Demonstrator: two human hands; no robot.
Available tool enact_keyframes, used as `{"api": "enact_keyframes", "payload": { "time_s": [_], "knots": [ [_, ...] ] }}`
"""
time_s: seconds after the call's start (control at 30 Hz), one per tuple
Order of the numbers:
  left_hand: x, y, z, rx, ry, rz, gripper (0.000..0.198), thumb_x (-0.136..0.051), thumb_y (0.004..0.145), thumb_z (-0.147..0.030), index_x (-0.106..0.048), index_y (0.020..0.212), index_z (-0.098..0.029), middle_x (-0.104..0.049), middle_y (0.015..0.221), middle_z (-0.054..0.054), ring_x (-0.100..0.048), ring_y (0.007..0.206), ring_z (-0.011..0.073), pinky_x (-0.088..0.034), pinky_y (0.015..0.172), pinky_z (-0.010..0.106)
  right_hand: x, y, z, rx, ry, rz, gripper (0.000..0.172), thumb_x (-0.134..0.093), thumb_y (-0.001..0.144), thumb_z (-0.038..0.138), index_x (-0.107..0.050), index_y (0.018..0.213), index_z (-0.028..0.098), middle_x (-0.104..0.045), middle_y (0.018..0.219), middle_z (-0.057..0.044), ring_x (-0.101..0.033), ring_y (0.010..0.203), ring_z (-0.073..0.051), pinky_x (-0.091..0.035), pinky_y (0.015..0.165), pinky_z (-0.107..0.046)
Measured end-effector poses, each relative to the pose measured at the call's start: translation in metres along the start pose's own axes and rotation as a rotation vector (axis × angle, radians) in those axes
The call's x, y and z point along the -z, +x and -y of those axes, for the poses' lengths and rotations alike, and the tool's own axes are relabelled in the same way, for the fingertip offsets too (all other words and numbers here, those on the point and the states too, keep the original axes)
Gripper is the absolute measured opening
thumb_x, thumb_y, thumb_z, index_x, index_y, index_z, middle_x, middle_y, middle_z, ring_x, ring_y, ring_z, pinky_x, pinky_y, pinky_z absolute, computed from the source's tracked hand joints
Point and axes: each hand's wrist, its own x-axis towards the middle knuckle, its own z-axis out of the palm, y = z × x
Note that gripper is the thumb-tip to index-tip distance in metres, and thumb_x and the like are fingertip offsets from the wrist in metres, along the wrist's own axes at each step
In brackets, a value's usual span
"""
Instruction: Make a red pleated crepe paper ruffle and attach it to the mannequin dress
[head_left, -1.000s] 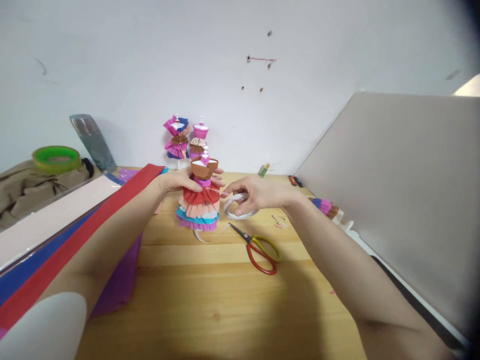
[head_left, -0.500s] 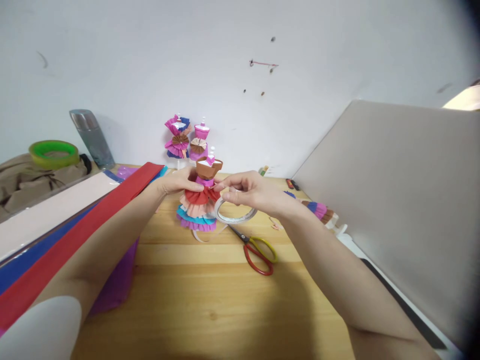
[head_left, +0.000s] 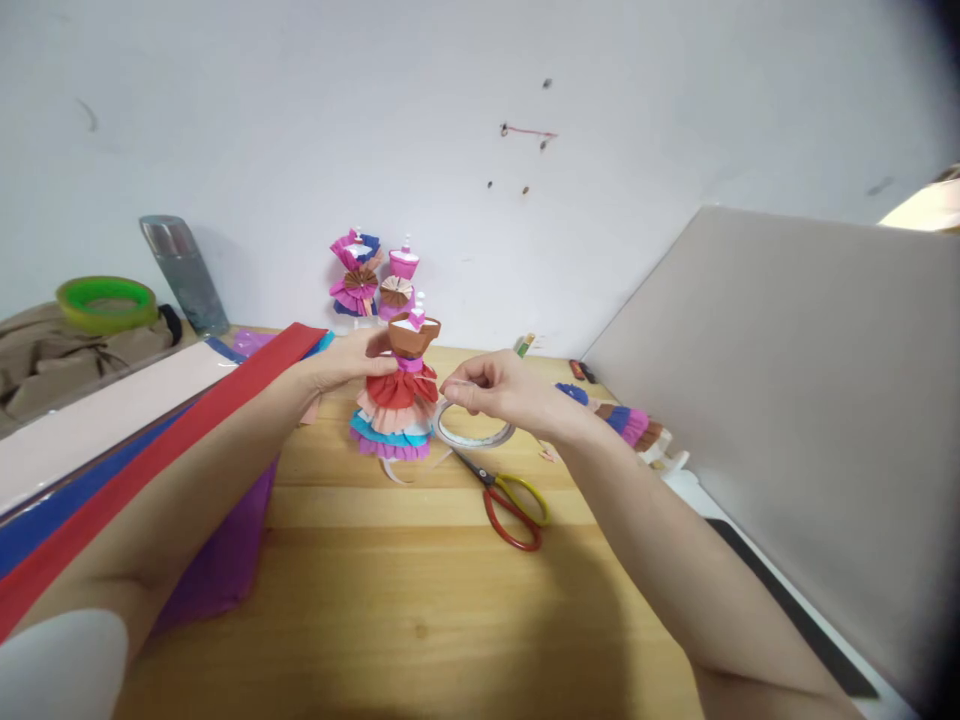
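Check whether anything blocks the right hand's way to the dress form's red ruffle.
Nothing visible blocks it. Only a thin tape strip stretches across the gap between the right hand and the red ruffle. The tape roll hangs below the fingers; the scissors lie nearer the camera.

There are two hands: one left hand (head_left: 349,362) and one right hand (head_left: 499,385). Three dressed mannequins stand upright, one in front (head_left: 401,390) and two behind (head_left: 355,280), and a fourth lies at the right (head_left: 628,422). Tape rolls number two: one white roll (head_left: 480,441) and one green roll (head_left: 105,319). There is one pair of scissors (head_left: 489,480), one bottle (head_left: 184,275) and one bench (head_left: 420,590). Folded paper sheets (head_left: 195,420) come to at least four. Five dark spots (head_left: 547,84) mark one wall (head_left: 337,120).
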Motion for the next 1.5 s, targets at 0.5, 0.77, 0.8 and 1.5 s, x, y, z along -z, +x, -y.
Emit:
{"api": "enact_keyframes", "payload": {
  "time_s": [0.5,0.77,0.8,1.5],
  "knots": [
    [-0.114,-0.087,-0.037,0.229,0.342,-0.412,0.025,-0.07,0.075,-0.033,-0.049,0.072,-0.019,-0.064,0.066,-0.001,-0.06,0.052,0.0126,-0.042,0.048,0.021,-0.012,0.001,0.007,0.006,0.36,-0.034,0.032,-0.069,0.074,0.042,-0.06,0.061,0.014,-0.055,0.053,0.002,-0.038,0.043,-0.005,-0.023,0.042,-0.022],
    [-0.128,-0.089,-0.03,0.572,-0.218,-0.31,0.05,-0.079,0.066,-0.046,-0.051,0.095,-0.017,-0.068,0.079,0.003,-0.068,0.046,0.0183,-0.054,0.042,0.027,-0.016,0.002,0.008,-0.165,0.634,0.08,0.03,-0.075,0.072,0.035,-0.059,0.06,0.013,-0.054,0.053,0.003,-0.037,0.041,-0.003,-0.027,0.041,-0.018],
    [-0.13,-0.089,-0.031,0.586,-0.279,-0.311,0.053,-0.08,0.065,-0.047,-0.053,0.098,-0.016,-0.069,0.079,0.003,-0.068,0.046,0.0178,-0.054,0.042,0.026,-0.017,0.003,0.008,-0.172,0.645,0.082,0.03,-0.076,0.072,0.036,-0.06,0.061,0.013,-0.055,0.054,0.003,-0.037,0.042,-0.003,-0.027,0.041,-0.018],
    [-0.11,-0.103,-0.056,0.402,-1.016,-0.214,0.023,-0.058,0.09,-0.029,-0.056,0.072,-0.014,-0.067,0.058,0.001,-0.057,0.034,0.0086,-0.042,0.033,0.012,-0.002,0.013,0.009,0.086,0.01,-0.048,0.082,-0.031,0.072,0.092,-0.055,0.051,0.017,-0.057,0.047,-0.004,-0.057,0.045,-0.013,-0.045,0.047,-0.025]
  ]
}}
